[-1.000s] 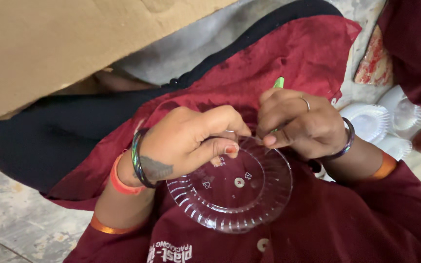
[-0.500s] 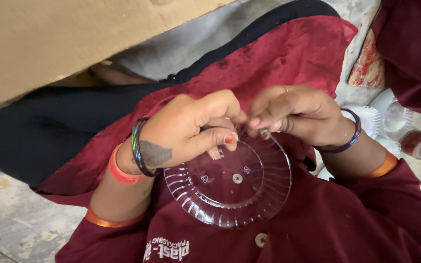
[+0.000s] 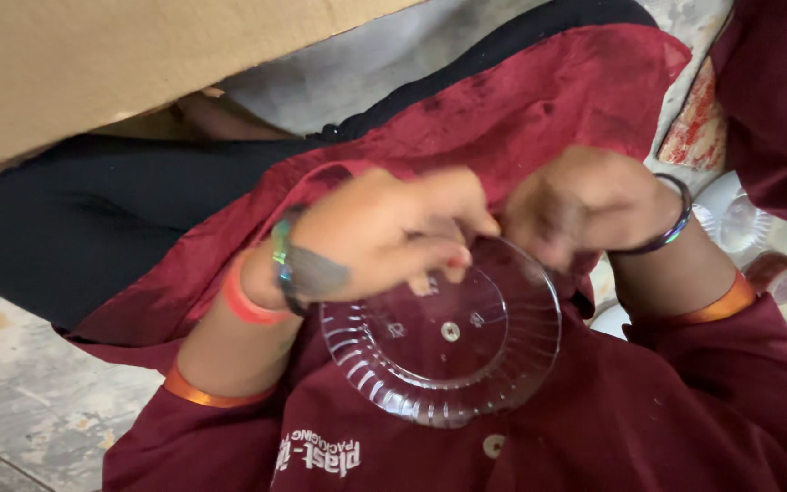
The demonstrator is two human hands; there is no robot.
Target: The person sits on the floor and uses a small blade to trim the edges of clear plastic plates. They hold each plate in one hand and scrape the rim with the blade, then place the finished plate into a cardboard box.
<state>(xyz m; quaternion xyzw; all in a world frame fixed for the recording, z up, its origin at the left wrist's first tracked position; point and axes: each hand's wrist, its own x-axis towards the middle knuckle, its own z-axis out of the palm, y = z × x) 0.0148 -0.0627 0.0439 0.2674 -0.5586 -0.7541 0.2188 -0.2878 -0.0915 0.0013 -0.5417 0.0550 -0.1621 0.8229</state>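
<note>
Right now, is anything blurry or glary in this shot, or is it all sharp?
Head view: both hands, left and right, are smeared by motion blur; the clear plastic dish they hold is sharper, with small bright glints on its ribbed rim; the cardboard box up top looks soft; light is even daylight.

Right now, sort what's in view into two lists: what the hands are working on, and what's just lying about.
In hand:
- clear plastic dish, ribbed rim, small hole at its centre
- left hand, fingers on the dish's upper edge
- right hand, at the same edge; blurred, so anything pinched in it cannot be made out

Lying about:
- cardboard box, upper left
- more clear plastic pieces on the floor, right
</note>
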